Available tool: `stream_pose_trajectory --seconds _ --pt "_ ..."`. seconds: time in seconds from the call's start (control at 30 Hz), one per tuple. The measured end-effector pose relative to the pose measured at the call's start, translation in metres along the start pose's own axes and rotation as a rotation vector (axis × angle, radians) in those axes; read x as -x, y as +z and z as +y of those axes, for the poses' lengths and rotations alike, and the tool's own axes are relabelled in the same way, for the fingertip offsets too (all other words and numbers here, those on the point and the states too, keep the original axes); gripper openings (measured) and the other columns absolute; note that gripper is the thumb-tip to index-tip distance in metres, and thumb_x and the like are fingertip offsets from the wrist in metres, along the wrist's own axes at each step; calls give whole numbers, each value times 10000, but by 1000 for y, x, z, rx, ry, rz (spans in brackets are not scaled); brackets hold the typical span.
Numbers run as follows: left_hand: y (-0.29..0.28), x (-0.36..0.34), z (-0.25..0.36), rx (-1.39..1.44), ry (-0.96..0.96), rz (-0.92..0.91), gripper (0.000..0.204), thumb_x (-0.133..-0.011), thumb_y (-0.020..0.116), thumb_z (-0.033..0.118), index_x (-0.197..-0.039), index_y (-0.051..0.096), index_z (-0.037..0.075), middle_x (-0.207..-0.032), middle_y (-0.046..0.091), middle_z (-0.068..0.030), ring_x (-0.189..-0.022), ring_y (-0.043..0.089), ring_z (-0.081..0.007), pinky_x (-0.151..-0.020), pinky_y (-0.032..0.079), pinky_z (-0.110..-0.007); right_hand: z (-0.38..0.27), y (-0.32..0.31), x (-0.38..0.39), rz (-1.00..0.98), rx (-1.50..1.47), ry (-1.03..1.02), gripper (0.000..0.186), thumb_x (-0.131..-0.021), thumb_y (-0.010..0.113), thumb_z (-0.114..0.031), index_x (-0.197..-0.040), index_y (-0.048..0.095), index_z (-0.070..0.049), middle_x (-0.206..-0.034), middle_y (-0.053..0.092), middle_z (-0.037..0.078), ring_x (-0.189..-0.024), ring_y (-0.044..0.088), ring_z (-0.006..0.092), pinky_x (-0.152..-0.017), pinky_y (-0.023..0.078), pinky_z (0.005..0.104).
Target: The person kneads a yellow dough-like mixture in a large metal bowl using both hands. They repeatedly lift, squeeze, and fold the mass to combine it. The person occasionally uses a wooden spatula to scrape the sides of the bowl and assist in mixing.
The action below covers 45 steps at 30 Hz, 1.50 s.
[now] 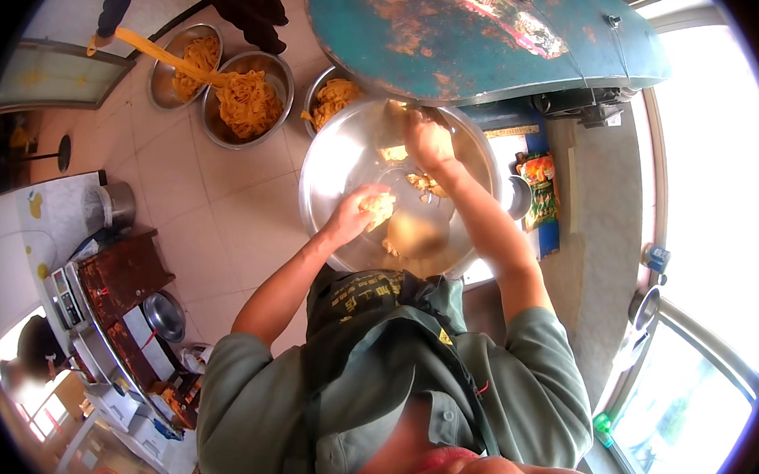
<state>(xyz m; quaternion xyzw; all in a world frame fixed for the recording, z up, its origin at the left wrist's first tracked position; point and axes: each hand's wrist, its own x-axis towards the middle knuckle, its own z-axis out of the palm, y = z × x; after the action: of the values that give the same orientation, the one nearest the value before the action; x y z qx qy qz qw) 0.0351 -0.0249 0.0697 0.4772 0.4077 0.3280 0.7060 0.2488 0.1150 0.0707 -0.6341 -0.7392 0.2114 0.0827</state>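
A wide steel basin (323, 162) is in front of me, with crumbly pale-brown bits (425, 184) lying in it. My left hand (352, 213) is closed around a pale yellow lump of dough (378, 209) over the basin's left half. My right hand (427, 138) reaches to the far side of the basin, beside the lower edge of a teal, worn machine (472, 49). Its fingers are curled, and what they hold is hidden. Another pale piece (393, 154) shows below that hand.
A co-worker's hand (102, 38) lifts long orange noodle strands (151, 51) at upper left, above steel bowls of noodles (245, 106) on the tiled floor (239, 211). Another noodle bowl (332, 96) sits by the machine. A cluttered counter (125, 270) is left; a ledge (595, 215) and bright windows are right.
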Motion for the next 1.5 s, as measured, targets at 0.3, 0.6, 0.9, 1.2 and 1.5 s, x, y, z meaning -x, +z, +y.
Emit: stream_pose_trajectory --seconds 0.3,0.6,0.9,1.2,1.5 --pt "1 -2 -14 -227 -321 -7 569 -889 728 130 -1396 497 17 -1230 646 -156 -1100 647 -205 -927 536 -349 4 -2 -9 51 -22 25 322 -1032 478 -321 -1131 571 -30 -836 711 234 -736 702 421 -701 572 528" --pt "16 -49 53 -643 -88 101 720 -782 882 253 -1336 510 -19 -1247 651 -260 -1134 666 -330 -960 529 -400 27 -1 -30 54 167 -128 230 -985 552 -278 -975 658 -74 -711 688 185 -562 674 398 -551 584 471" --pt "14 -175 95 -959 -156 -9 617 -781 767 77 -1353 544 20 -1223 652 -221 -1149 641 -359 -969 510 -404 24 -93 27 179 -252 -66 253 -966 626 -261 -934 694 -20 -854 697 249 -752 675 461 -670 546 524" --pt "33 -153 109 -1015 49 157 387 -860 628 -38 -1247 613 -34 -1258 629 -251 -1148 637 -369 -966 520 -434 16 -92 35 14 -203 -209 318 -1011 514 -164 -1272 691 -197 -1149 706 165 -906 714 353 -778 565 467" --pt "45 -95 14 -1097 -180 -343 273 -930 606 70 -1198 636 32 -1216 666 -204 -1186 625 -383 -1029 499 -456 54 -95 28 85 -367 -115 301 -974 575 -274 -1111 681 -28 -914 705 241 -859 678 441 -781 533 516"
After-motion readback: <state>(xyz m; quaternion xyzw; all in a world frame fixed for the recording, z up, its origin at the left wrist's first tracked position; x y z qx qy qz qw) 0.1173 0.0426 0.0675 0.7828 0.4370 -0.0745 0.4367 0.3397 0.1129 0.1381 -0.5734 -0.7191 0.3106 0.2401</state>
